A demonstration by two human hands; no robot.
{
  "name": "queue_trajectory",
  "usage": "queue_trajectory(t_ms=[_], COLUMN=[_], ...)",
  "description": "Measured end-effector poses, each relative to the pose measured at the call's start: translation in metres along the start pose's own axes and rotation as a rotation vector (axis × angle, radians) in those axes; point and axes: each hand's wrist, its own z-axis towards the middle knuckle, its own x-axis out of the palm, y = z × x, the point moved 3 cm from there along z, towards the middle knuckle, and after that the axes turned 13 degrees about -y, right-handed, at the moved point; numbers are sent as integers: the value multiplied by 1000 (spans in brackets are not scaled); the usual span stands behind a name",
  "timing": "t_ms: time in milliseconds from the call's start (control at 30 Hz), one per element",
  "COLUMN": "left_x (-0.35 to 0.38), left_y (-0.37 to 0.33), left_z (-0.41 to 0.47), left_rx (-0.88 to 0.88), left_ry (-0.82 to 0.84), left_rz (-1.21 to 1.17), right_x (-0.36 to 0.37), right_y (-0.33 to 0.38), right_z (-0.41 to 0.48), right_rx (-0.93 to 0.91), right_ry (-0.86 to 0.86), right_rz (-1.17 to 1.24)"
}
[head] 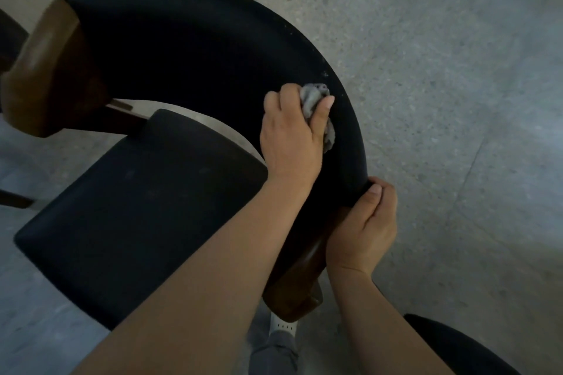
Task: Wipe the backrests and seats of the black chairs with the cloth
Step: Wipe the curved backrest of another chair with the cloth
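Black seat lower L, w/ curved black backrest arcing above it. Left hand grips bunched gray cloth, pressed vs backrest's R stretch. Right hand curls round backrest's end, by wood armrest.

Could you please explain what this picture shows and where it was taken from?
There is no machine here: a person wears a camera on the head, so you look down along their arms. The left hand grips a grey cloth against the curved black backrest of a chair. The right hand holds the backrest's near end, where padding meets brown wood. Lower left is the black seat; the floor is speckled. Another black chair shows bottom right.
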Motion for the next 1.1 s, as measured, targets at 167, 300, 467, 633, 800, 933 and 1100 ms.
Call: queue_trajectory(t_ms=[167,300,467,633,800,933,1100], left_x=[-6,-1,6,12,13,17,22], left_y=[-12,-8,7,13,27,45,80], left_z=[-18,-19,-24,-29,-31,-35,-49], left_rx=[-51,-94,-105,-208,-293,-366,-541], left_ry=[58,102,45,-54,-47,-59,-28], left_rz=[-201,-148,-170,-143,-92,-81,-18], right_x=[0,0,0,1,1,1,1], right_y=[-1,-1,-1,-1,0,1,1], right_z=[0,1,1,1,1,2,3], right_rx=[15,-1,-23,-16,-28,-7,3], right_ry=[-12,-14,-1,25,43,63,85], right_rz=[-9,-15,6,41,81,108,112])
